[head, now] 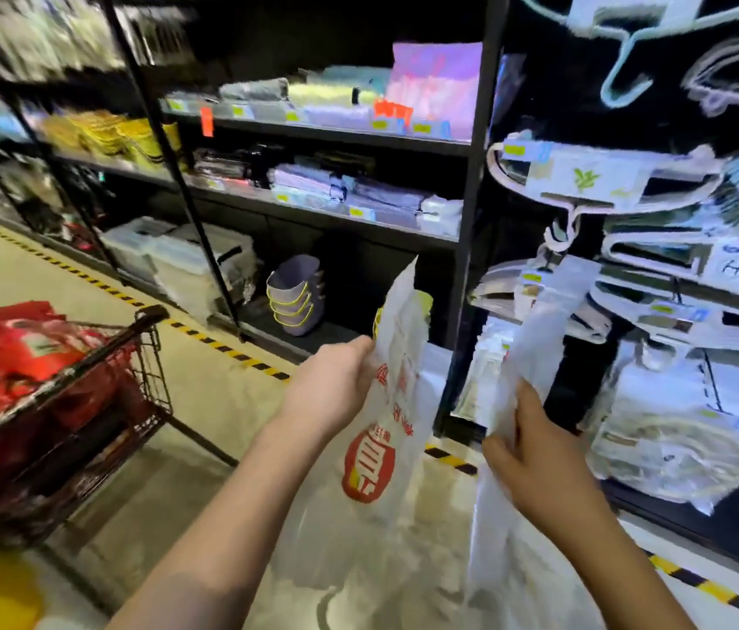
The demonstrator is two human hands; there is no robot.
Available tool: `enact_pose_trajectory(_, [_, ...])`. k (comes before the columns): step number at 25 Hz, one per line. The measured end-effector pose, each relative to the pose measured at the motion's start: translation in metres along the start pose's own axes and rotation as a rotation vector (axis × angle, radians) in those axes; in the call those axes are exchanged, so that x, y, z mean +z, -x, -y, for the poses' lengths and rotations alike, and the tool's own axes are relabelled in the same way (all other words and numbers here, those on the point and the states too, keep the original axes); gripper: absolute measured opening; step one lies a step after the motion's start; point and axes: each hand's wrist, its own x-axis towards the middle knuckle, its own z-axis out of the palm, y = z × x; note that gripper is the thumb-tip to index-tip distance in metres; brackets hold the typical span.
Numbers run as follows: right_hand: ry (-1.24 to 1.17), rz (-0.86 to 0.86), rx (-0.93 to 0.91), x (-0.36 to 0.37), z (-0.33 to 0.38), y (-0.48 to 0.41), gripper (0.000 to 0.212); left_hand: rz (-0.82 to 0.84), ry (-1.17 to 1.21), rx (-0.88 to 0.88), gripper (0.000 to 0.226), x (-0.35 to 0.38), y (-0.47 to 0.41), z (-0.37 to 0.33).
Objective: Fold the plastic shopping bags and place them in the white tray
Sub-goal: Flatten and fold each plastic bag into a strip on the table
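While the left hand (336,379) and right hand (540,452) pinch opposite edges, the plastic bag (381,452) hangs spread, probably for folding.

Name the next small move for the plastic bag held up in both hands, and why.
Probably bring the right hand across to the left hand, laying the two raised strips of the plastic bag together as a first fold. Each hand grips one strip, apart, and the film hangs loose, unfolded, between them.
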Motion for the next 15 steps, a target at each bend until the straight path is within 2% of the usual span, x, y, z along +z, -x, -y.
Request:
enact_pose_trajectory(3, [-0.033,0.165,-0.113,0.02,0.009,0.008,0.078,-0.074,0.043,-0.145,0.004,-0.011,0.057,0.016])
enact_pose_trajectory(6, [-0.061,0.335,-0.211,0.04,0.026,0.034,0.079,-0.103,-0.018,-0.389,0.016,-0.017,0.137,0.027])
enact_pose_trajectory(11, [-0.026,0.597,-0.495,0.084,0.073,0.121,0.085,-0.241,-0.021,-0.764,0.014,-0.046,0.303,0.031])
enact_pose_trajectory(15, [-0.073,0.797,-0.625,0.111,0.114,0.198,0.087,-0.36,-0.06,-0.946,0.009,-0.08,0.425,0.016])
